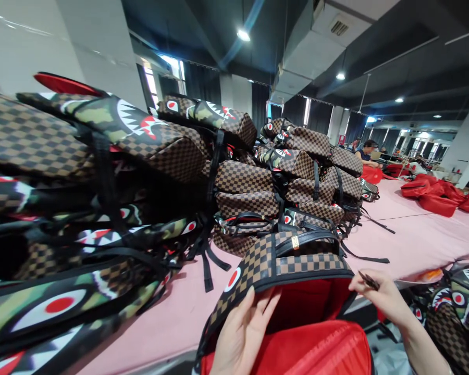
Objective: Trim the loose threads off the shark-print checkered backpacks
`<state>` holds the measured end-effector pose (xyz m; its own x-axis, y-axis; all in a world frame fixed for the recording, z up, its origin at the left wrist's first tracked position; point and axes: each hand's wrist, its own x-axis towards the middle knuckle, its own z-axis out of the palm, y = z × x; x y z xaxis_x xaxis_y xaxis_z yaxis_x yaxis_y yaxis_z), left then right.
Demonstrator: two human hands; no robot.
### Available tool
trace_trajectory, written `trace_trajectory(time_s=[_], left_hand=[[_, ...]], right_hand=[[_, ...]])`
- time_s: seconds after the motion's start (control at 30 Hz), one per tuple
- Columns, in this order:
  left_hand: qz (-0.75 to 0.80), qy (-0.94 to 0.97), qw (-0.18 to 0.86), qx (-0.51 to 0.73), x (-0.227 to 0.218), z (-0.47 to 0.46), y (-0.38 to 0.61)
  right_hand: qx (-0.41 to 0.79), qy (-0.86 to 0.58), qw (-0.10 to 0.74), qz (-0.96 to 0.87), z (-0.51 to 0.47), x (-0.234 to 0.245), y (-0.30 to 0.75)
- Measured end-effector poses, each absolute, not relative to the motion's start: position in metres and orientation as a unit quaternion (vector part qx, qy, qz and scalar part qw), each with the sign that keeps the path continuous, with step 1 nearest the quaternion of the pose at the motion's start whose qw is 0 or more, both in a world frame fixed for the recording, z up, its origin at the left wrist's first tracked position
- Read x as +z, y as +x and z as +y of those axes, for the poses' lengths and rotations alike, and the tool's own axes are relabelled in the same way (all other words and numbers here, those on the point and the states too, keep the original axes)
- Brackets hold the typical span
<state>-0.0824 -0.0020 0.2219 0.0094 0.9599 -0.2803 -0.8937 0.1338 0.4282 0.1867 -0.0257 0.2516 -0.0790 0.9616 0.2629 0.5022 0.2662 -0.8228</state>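
Note:
A brown checkered backpack (281, 265) with a shark-face print stands open in front of me, its red lining (308, 344) showing. My left hand (240, 336) rests on the left edge of the opening, fingers stretched against the rim. My right hand (379, 297) is at the right edge of the opening, fingers pinched on a small dark thing (369, 281) that I cannot name.
Tall piles of the same checkered and camouflage shark backpacks (152, 151) fill the pink table (414, 239) at left and centre. Red bags (440, 200) lie far right. More backpacks (453, 312) sit at my lower right. A person (365, 153) works in the background.

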Motion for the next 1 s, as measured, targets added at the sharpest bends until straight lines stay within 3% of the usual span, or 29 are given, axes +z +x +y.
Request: trace_trajectory(time_s=[0.13, 0.2, 0.3, 0.53, 0.6, 0.77, 1.0], left_hand=[[0.267, 0.054, 0.701, 0.659, 0.212, -0.009, -0.085], [0.27, 0.051, 0.698, 0.661, 0.207, -0.015, -0.089], [0.27, 0.034, 0.695, 0.665, 0.202, -0.024, -0.097], [0.375, 0.036, 0.658, 0.652, 0.198, -0.029, -0.101], [0.386, 0.052, 0.655, 0.647, 0.199, -0.03, -0.097], [0.368, 0.037, 0.666, 0.648, 0.211, -0.034, -0.09], [0.36, 0.037, 0.665, 0.654, 0.219, -0.039, -0.09]], right_hand=[[0.145, -0.496, 0.463, -0.72, 0.002, 0.277, 0.162], [0.067, -0.481, 0.447, -0.751, 0.013, 0.292, 0.149], [0.04, -0.46, 0.36, -0.811, 0.017, 0.313, 0.13], [0.183, -0.318, 0.118, -0.923, -0.014, 0.324, 0.107], [0.211, -0.349, 0.118, -0.906, -0.016, 0.327, 0.11], [0.203, -0.438, 0.212, -0.85, 0.0, 0.339, 0.112], [0.147, -0.331, 0.208, -0.909, 0.019, 0.327, 0.09]])
